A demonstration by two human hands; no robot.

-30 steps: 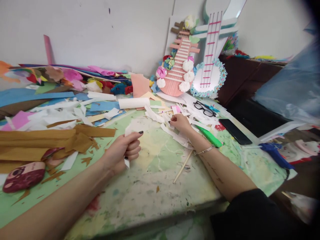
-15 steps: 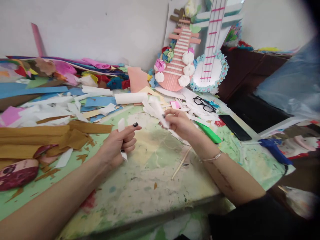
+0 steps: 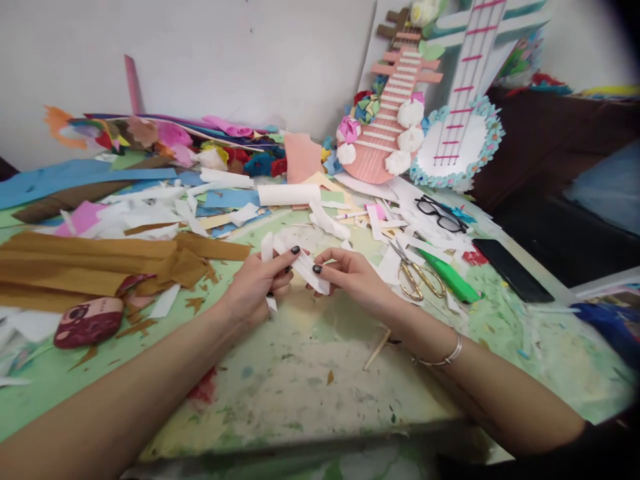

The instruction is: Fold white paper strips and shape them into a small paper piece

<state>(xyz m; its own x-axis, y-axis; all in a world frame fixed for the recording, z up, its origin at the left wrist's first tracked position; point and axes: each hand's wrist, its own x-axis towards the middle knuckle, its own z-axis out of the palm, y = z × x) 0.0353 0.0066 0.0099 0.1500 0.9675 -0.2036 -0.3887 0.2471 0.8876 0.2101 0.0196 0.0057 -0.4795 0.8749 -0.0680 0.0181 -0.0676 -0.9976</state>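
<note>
Over the middle of the table, a white paper strip (image 3: 311,272) is stretched between my two hands. My left hand (image 3: 260,280) pinches its left end between thumb and fingers, and a second narrow white strip (image 3: 267,248) sticks up out of the same fist. My right hand (image 3: 350,273) grips the lower right end of the strip with thumb and forefinger. Just past the hands lies a crumpled white paper piece (image 3: 329,220). Scissors with gold handles (image 3: 417,272) rest on paper scraps to the right of my right hand.
Mustard crepe paper (image 3: 85,267) and a maroon, mouse-shaped object (image 3: 90,323) lie at left. A white paper roll (image 3: 287,195) is behind my hands. To the right are a green tool (image 3: 453,279), a phone (image 3: 513,270) and glasses (image 3: 443,215). Decorated paper instruments (image 3: 383,143) lean at the back.
My right hand has come toward my left with its white paper, and both hands now hold the strip. The view has shifted left, and the scissors have come into sight.
</note>
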